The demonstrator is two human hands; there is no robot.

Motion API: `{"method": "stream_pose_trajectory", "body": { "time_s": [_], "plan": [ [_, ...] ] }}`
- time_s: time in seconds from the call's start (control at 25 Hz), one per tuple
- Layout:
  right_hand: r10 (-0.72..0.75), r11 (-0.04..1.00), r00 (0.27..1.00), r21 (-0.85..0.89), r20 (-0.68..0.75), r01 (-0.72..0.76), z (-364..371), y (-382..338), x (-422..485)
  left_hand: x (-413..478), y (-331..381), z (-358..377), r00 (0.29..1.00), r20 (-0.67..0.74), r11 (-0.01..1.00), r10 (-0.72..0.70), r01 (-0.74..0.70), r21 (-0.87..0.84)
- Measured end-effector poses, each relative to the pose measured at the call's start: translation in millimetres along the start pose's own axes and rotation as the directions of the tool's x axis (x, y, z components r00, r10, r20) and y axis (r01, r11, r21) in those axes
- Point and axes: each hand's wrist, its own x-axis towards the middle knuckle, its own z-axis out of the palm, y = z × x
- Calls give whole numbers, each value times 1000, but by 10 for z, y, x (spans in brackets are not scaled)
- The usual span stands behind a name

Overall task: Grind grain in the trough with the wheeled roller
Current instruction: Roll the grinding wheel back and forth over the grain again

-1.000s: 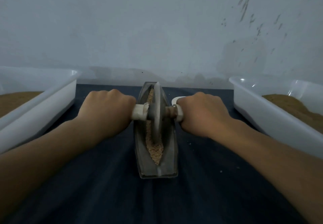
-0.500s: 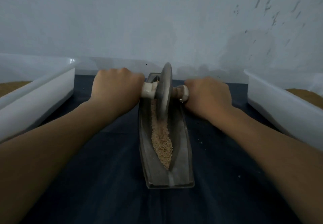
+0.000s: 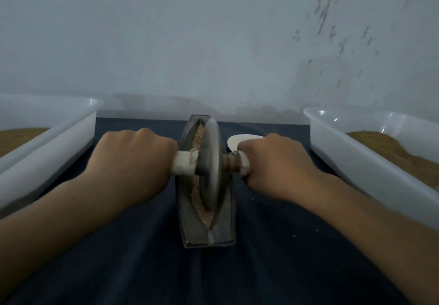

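Observation:
A narrow grey metal trough [image 3: 228, 228] lies lengthwise on a dark cloth, pointing away from me. Tan grain [image 3: 206, 216] lies along its groove, visible ahead of and behind the wheel. The wheeled roller [image 3: 210, 162], a grey disc on a white-wrapped axle, stands upright in the groove about midway along the trough. My left hand [image 3: 133, 159] grips the left end of the axle. My right hand [image 3: 273, 164] grips the right end. Both fists hide most of the handles.
A white plastic tub [image 3: 52, 143] with brown powder stands at the left, another white tub [image 3: 356, 157] with brown powder at the right. A small white dish-like object [image 3: 240, 138] lies behind my right hand. A pale wall rises just beyond the trough. Loose crumbs dot the cloth.
Half a second ago the roller stood at the trough's far end; both hands have since pulled it back toward me to about the middle.

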Motion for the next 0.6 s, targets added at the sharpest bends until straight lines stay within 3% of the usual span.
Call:
{"method": "stream_pose_trajectory", "body": {
  "time_s": [0.12,0.32,0.48,0.6],
  "plan": [
    [-61,995,983,-86,-174,47,-160,41,-173,-94,-55,-137,996,87,1000,7,-7,-7],
    [19,996,1000,-84,2,-18,253,90,397,289,-2,231,991,121,997,-47,53,-48],
    [178,984,984,16,-8,-178,572,145,916,851,-4,433,993,95,996,-76,80,-36],
    [200,980,980,17,-21,-200,554,110,798,819,17,384,995,77,997,-60,64,-43]
  ]
}}
